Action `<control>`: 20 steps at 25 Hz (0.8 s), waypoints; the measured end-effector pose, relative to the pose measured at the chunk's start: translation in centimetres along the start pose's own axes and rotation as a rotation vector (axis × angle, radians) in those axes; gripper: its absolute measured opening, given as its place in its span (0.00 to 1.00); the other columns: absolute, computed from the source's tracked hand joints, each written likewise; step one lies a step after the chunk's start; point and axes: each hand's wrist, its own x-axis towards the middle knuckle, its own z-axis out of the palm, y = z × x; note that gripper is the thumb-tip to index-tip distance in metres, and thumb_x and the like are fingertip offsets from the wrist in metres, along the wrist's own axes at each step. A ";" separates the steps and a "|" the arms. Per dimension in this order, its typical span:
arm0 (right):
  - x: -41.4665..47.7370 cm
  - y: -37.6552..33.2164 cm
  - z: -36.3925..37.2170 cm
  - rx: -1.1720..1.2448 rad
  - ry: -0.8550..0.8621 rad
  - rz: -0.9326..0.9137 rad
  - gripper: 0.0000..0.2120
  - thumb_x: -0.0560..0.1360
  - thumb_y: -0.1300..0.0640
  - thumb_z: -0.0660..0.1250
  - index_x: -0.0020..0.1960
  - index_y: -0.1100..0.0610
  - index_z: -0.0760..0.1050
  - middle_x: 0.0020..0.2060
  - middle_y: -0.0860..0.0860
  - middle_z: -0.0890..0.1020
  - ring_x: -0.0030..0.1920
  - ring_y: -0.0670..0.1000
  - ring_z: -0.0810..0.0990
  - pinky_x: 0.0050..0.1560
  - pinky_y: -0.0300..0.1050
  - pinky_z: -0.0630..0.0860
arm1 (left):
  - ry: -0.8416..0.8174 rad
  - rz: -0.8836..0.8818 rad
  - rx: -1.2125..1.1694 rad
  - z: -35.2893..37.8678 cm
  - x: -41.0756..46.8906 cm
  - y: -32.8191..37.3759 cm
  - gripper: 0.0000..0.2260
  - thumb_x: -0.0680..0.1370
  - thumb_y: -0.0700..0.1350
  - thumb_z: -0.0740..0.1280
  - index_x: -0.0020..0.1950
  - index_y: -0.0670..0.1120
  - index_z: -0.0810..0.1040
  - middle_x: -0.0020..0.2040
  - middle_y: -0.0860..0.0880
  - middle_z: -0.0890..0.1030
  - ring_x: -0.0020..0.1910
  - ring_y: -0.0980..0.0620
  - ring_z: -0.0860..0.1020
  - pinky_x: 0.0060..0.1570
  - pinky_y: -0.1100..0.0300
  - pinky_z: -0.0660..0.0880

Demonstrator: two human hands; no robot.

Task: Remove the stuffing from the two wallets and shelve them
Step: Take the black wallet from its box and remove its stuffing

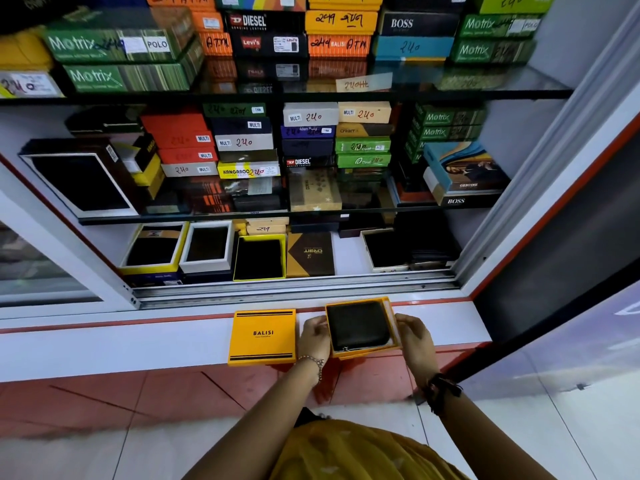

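Note:
A black zip wallet [358, 325] lies inside an open orange box [391, 317] that I hold tilted over the white ledge [138, 344]. My left hand [314, 336] grips the box's left side and my right hand [414, 337] grips its right side. The box's orange lid [263, 337], marked BALISI, lies flat on the ledge just left of my left hand. No stuffing shows and a second wallet cannot be picked out.
An open cabinet stands behind the ledge, with a sliding-door track [294, 287] along its front. Its bottom shelf holds several open boxes with dark wallets [259, 258]. Glass shelves [277, 213] above carry stacked wallet boxes. A glass door [554, 188] stands at the right.

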 end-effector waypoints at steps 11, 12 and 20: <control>0.6 -1.1 -1.6 -1.001 -0.123 -0.467 0.27 0.67 0.38 0.76 0.64 0.41 0.78 0.68 0.49 0.76 0.67 0.56 0.73 0.66 0.58 0.66 | -0.094 0.183 0.335 1.3 0.2 -0.2 0.21 0.81 0.38 0.56 0.74 0.46 0.67 0.68 0.38 0.72 0.66 0.41 0.75 0.66 0.53 0.72; 1.1 -1.4 -1.8 -1.091 -0.119 -0.545 0.28 0.67 0.36 0.74 0.65 0.41 0.78 0.68 0.49 0.76 0.66 0.57 0.75 0.65 0.58 0.68 | -0.088 0.173 0.317 1.1 0.1 0.0 0.20 0.81 0.39 0.57 0.73 0.46 0.69 0.68 0.37 0.73 0.66 0.40 0.74 0.66 0.52 0.71; 1.5 -4.1 -2.4 -1.219 -0.011 -0.803 0.22 0.78 0.35 0.53 0.56 0.41 0.83 0.39 0.47 0.85 0.39 0.52 0.83 0.42 0.46 0.73 | -0.198 0.006 0.059 -1.1 -0.9 3.0 0.19 0.80 0.53 0.61 0.68 0.47 0.75 0.64 0.43 0.78 0.63 0.44 0.77 0.60 0.52 0.76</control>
